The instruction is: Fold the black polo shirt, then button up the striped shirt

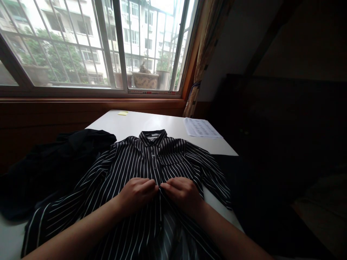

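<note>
A black shirt with white stripes (pixel 130 159) lies front up, its collar (pixel 153 138) pointing away from me and its sleeves spread to both sides. My left hand (pixel 142 191) and my right hand (pixel 180 191) meet at the front placket, fingers pinched on its two edges. Above them, buttons (pixel 155 167) show along the upper placket, where the front is closed. Below my hands the two front edges hang apart and the inside of the shirt shows. Whether a button sits between my fingertips is hidden.
The shirt rests on a white table (pixel 151 121). Dark crumpled clothing (pixel 67 155) is heaped at the left. Printed sheets (pixel 203 128) lie at the far right corner, a yellow sticky note (pixel 123 113) at the far left. Behind stand a barred window (pixel 123 47) and a curtain (pixel 199 76).
</note>
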`<control>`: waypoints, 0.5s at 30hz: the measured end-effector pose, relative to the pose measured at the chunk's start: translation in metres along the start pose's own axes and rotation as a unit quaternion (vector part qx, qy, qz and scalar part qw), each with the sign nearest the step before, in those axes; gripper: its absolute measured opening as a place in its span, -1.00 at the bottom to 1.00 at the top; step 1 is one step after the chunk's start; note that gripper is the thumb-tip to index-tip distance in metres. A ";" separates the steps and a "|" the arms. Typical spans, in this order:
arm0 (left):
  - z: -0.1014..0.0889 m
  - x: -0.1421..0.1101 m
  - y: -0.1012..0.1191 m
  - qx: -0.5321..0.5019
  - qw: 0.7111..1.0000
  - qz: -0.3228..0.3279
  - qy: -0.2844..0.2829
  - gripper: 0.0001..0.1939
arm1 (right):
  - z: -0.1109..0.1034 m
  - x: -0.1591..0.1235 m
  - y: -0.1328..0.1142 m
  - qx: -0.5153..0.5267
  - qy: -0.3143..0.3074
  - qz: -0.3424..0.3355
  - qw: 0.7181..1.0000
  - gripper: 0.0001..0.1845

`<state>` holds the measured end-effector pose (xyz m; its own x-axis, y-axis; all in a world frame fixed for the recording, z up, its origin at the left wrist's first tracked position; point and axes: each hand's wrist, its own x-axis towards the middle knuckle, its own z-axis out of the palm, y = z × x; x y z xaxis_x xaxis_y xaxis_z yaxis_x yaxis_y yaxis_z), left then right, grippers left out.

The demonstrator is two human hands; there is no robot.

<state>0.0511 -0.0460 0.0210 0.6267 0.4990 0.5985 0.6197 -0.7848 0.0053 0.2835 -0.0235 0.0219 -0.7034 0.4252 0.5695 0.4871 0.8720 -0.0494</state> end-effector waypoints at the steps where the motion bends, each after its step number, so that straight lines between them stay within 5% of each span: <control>1: 0.000 0.000 0.000 0.003 1.000 0.003 0.000 -0.71 | 0.000 0.000 0.000 -0.001 0.001 -0.001 1.000 -0.84; 15: 0.000 0.000 0.000 0.008 1.000 -0.006 0.007 -0.68 | -0.002 0.002 0.000 -0.004 0.027 0.005 1.000 -0.84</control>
<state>0.0503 -0.0460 0.0210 0.6127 0.5033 0.6093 0.6348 -0.7727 -0.0001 0.2832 -0.0228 0.0242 -0.6697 0.4205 0.6121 0.4984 0.8655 -0.0493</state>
